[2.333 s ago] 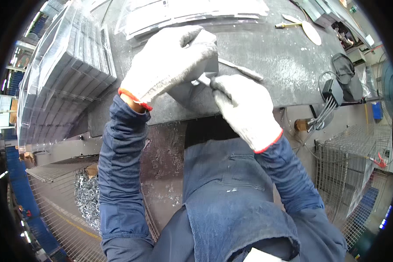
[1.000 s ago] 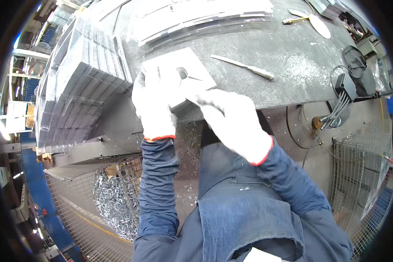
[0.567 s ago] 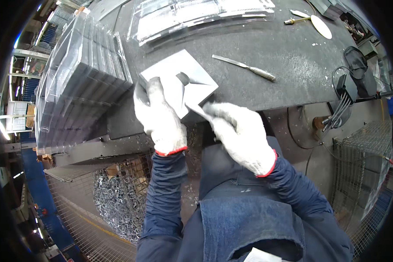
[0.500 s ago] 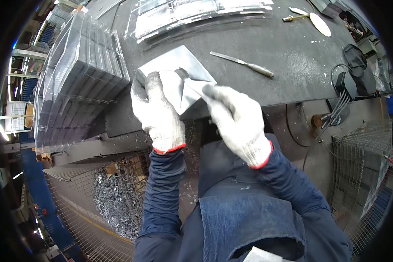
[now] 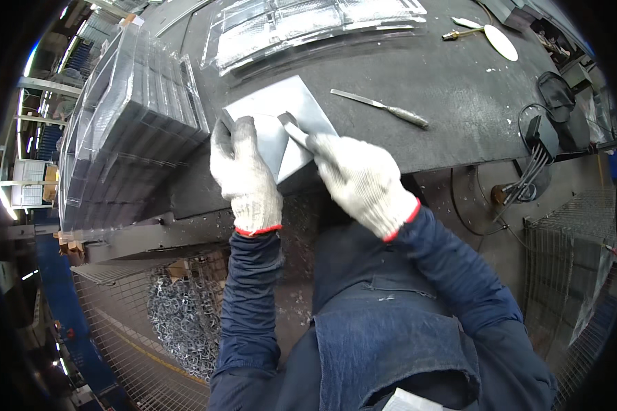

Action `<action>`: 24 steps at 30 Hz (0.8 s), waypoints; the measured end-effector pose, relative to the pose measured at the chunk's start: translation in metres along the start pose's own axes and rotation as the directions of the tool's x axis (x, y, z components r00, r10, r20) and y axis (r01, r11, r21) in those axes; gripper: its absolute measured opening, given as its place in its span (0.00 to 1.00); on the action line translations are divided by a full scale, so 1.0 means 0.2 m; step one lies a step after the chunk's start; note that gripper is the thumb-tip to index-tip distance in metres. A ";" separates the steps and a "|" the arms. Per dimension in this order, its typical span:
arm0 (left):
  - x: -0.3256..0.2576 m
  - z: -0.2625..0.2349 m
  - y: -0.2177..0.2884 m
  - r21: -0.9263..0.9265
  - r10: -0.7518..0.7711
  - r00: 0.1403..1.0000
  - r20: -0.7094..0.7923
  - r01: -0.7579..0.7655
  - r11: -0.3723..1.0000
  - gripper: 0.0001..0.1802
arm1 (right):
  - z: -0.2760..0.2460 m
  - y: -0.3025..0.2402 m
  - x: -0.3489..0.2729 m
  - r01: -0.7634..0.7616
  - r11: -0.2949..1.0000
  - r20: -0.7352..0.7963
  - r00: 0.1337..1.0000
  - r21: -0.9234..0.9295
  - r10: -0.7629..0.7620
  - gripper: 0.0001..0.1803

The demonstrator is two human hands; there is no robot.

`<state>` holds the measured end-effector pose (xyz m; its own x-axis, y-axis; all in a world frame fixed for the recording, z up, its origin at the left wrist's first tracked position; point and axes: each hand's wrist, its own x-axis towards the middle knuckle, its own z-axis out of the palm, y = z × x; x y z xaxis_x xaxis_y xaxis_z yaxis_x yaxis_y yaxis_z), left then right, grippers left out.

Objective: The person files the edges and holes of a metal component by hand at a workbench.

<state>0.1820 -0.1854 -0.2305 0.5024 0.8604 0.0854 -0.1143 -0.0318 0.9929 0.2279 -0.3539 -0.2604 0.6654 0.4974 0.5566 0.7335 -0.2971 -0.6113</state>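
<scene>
Both my hands wear white knit gloves with grey fingertips and red cuffs. My left hand [image 5: 248,175] is closed on the left side of a shiny sheet-metal piece [image 5: 308,113], which has flat, angled faces and lies at the table's near edge. In the fingers of my right hand [image 5: 360,178] is a slim flat tool [image 5: 295,131], pale with a dark end. It lies against the middle of the metal piece, and its exact kind is unclear. Beyond my right hand, a file with a worn handle [image 5: 382,107] rests on the table, apart from both hands.
A tall stack of clear plastic trays [image 5: 134,130] stands left on the dark table [image 5: 452,123]. More trays [image 5: 315,27] lie at the far side. A white oval disc [image 5: 501,42] and a black stand with cables [image 5: 545,133] are at right. A wire basket [image 5: 185,322] holds metal parts below.
My right hand has moved left and slightly up, bringing the slim tool further over the metal piece. My left hand keeps hold of the piece, with only a small shift.
</scene>
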 end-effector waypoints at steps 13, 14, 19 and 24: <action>0.35 0.20 0.30 0.280 -0.047 0.425 0.904 -0.504 0.817 0.36 | -0.11 0.35 0.48 -0.084 0.743 -0.166 0.953 0.664 0.255 0.20; 0.35 0.25 0.31 0.257 -0.050 0.351 0.935 -0.576 0.776 0.36 | -0.11 0.31 0.50 -0.125 0.753 -0.122 0.957 0.645 0.263 0.20; 0.25 0.24 0.31 0.446 0.159 0.654 0.740 -0.653 0.612 0.30 | 0.02 0.33 0.51 -0.039 0.806 -0.214 0.955 0.591 0.203 0.20; -0.07 -0.03 -0.20 0.465 0.378 0.871 0.313 -0.488 0.739 0.36 | 0.04 0.27 0.49 0.014 0.835 -0.380 0.894 0.551 0.235 0.20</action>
<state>0.1738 -0.1930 -0.2713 0.6631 0.5782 0.4754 0.0693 -0.6798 0.7301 0.3312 -0.3148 -0.2425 0.8205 0.0652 0.5679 0.5454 0.2080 -0.8119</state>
